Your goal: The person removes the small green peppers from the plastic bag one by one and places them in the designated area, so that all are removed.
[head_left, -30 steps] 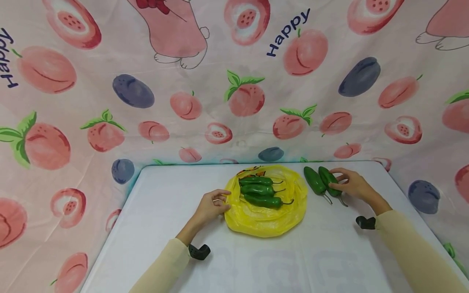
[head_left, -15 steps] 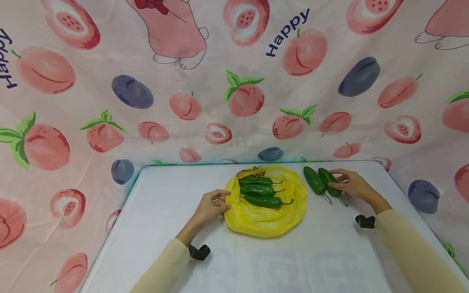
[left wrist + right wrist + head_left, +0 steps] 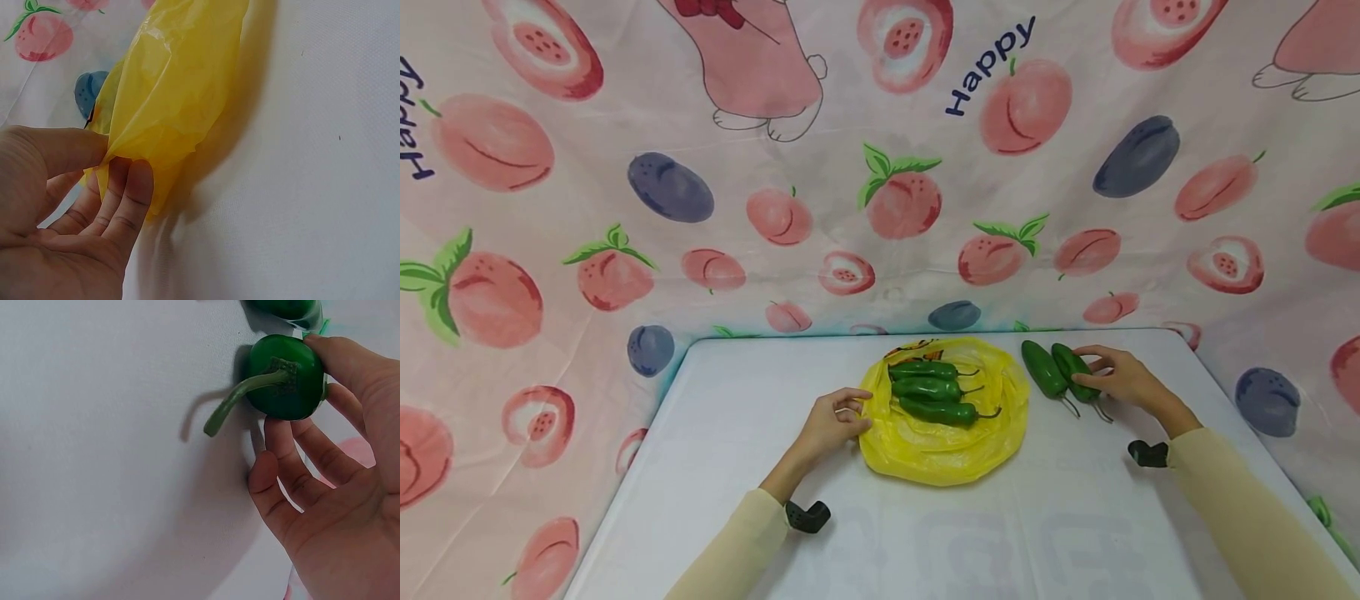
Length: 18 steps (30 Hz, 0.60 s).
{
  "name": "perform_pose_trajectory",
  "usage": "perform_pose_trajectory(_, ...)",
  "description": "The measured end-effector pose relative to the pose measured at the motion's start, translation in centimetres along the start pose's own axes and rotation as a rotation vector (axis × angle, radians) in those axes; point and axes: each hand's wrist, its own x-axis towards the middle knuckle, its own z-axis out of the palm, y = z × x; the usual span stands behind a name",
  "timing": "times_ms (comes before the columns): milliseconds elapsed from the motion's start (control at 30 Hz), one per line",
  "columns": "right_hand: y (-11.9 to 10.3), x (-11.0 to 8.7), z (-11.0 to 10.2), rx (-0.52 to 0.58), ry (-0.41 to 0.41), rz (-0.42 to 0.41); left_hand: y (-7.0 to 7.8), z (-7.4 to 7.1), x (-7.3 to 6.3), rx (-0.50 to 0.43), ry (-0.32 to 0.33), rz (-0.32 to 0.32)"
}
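Observation:
In the head view a yellow plastic bag (image 3: 940,458) lies spread in a round shape on the table, with three green peppers (image 3: 927,389) side by side on it. My left hand (image 3: 831,423) pinches the bag's left edge; the left wrist view shows the yellow film (image 3: 181,81) between thumb and fingers. To the right of the bag, two more green peppers lie next to each other. My right hand (image 3: 1123,379) grips the outer green pepper (image 3: 1070,364) between thumb and fingers, its stem (image 3: 240,400) facing the right wrist camera. The inner green pepper (image 3: 1040,367) is untouched.
A white-covered table (image 3: 970,550) spreads under everything. Behind it hangs a pink cloth (image 3: 820,158) printed with peaches and plums, meeting the table's back edge just beyond the bag and peppers.
The pepper in my right hand has shifted very slightly toward me since the earliest frame. Otherwise both hands, the bag and the other peppers stay where they were.

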Motion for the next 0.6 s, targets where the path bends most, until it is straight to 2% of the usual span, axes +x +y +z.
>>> perform_pose_trajectory(233, 0.1, 0.1, -0.1, -0.017, -0.003, -0.005, 0.1, -0.1, 0.0, -0.004, -0.007, 0.017)
perform_pose_trajectory(600, -0.8, -0.3, -1.3, -0.123, -0.050, -0.065, 0.4, -0.2, -0.2, 0.001, -0.015, 0.013)
